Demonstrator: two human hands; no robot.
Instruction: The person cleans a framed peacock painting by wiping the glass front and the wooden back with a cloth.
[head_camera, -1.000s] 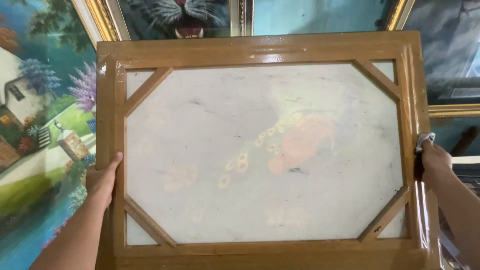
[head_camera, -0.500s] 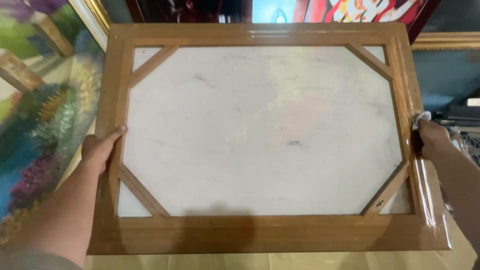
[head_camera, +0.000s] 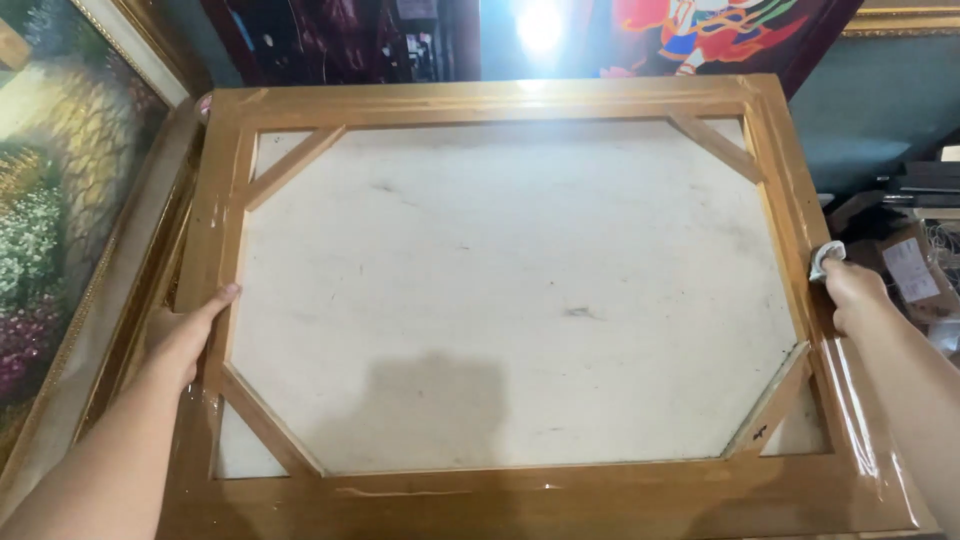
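Tilted flatter since a moment ago, view now lower. Left of picture: left hand (head_camera: 185, 330) clamped on wooden frame (head_camera: 520, 100), thumb over its left rail. Centre: canvas back (head_camera: 520, 290), shadowed low. Right: right hand (head_camera: 852, 292) closed on right rail, pinching white cloth (head_camera: 826, 258).

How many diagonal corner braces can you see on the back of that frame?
4, one at each corner of the frame: top left, top right, bottom left, bottom right. None looks hidden.
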